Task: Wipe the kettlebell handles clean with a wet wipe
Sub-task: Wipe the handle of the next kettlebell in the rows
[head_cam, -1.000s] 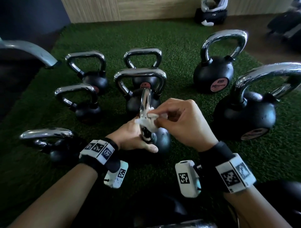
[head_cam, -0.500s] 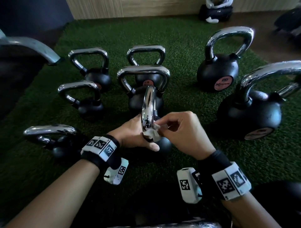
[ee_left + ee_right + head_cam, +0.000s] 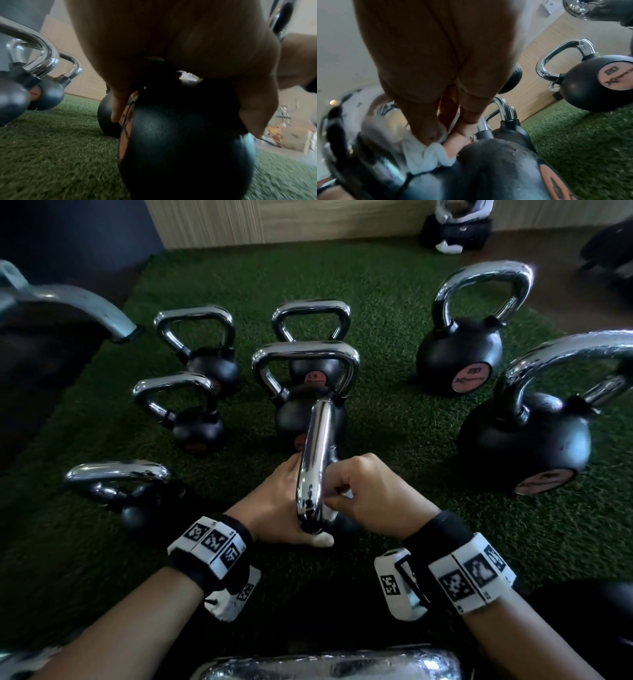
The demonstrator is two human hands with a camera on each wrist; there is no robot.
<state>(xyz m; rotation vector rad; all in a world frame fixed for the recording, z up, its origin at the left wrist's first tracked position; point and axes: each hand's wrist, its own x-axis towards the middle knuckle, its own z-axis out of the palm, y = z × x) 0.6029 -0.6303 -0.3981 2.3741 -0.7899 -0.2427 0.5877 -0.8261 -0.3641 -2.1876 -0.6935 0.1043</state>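
Mat: a green grass mat (image 3: 394,302) lay on the floor and carried all the kettlebells.
Left edge kettlebell: 1 small one (image 3: 120,484) sat near the mat's left edge, well apart from the hands.
Left pair: 2 more small kettlebells (image 3: 191,405) stood behind it, 1 close behind the other.
Left hand: the left hand (image 3: 274,501) lay on the black ball (image 3: 180,135) of the middle kettlebell, with the thumb down 1 side and the fingers down the other, cupping it. It kept the ball steady.
Handle: the shiny handle (image 3: 315,460) of that kettlebell rose between the 2 hands, near the mat's front edge.
Wipe: the white wet wipe (image 3: 426,155) was bunched against the lower part of the handle, just above the ball.
Right hand: the right hand (image 3: 373,494) had curled fingers that pinched the wipe and pressed it on the handle.
Back kettlebells: 2 stood right behind the handle (image 3: 308,378), in a line.
Right side: 2 big kettlebells stood near the mat's right edge, 1 at the back (image 3: 462,361) and 1 nearer (image 3: 527,440).
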